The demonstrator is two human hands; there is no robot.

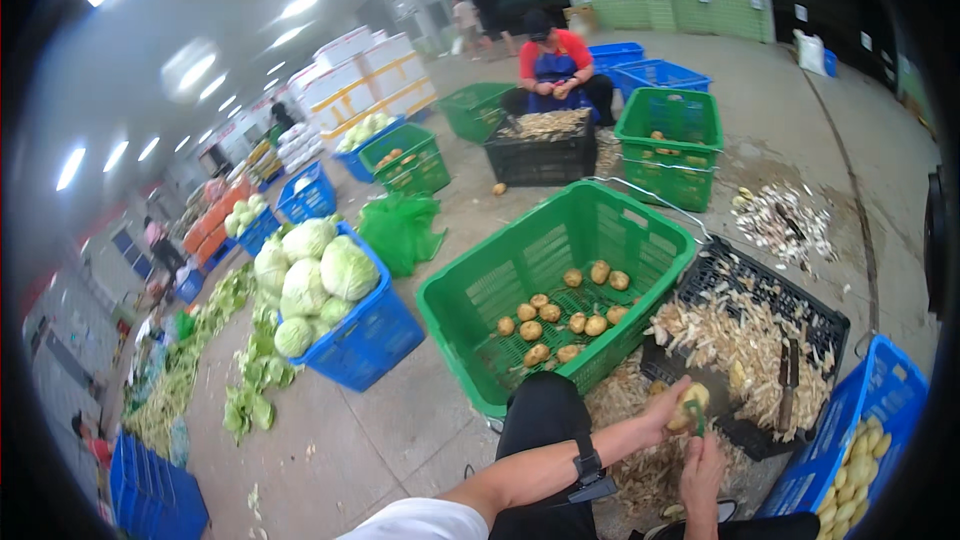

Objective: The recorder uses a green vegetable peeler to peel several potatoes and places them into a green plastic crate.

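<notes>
My left hand [664, 411] grips a partly peeled potato [692, 398], its pale flesh showing. Against that potato is a green-handled peeler [697, 424], held in my right hand [702, 464]. Just beyond both hands, a black crate [826, 314] carries a heap of peelings [735, 335], with a knife [789, 390] lying on top. Several unpeeled potatoes [549, 312] rest in the large green crate [480, 365] in front of me. At my right, peeled potatoes [858, 470] fill part of a blue crate [893, 380].
Cabbages [318, 275] are piled in a blue crate [372, 345] on the left, near loose leaves [250, 395]. Ahead, a seated person [556, 70] works behind another black crate [540, 155]. Scraps [785, 223] litter the floor by a green crate [668, 155]. White boxes [365, 80] stand stacked behind.
</notes>
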